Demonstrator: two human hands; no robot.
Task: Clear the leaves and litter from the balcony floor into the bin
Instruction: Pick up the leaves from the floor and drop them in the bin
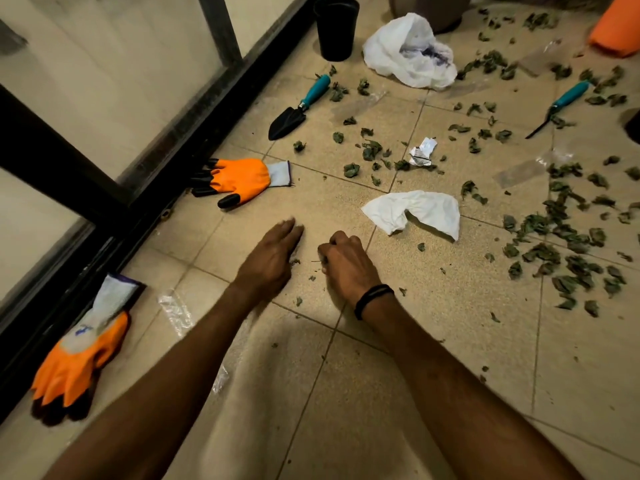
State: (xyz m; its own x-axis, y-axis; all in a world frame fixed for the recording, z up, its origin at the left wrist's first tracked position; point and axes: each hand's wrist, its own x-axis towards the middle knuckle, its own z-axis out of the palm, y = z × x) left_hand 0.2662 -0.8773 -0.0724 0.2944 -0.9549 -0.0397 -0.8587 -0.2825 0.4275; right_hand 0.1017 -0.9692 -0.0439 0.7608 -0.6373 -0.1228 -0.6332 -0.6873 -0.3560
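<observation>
Seen from the head camera, a person's left hand (273, 258) is lying flat and open on the balcony floor (346, 410) while the right hand (346, 265) is pinching leaf scraps (317, 261) that could be slipping loose, with most leaves (554, 237) lying scattered rightward.

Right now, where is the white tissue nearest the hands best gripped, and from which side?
Pinch the white tissue at its puckered near-left corner, coming from above on the near side: that fold stands up off the tile, the rest lies flatter. The left hand is open; the right hand holds leaf scraps.
</observation>
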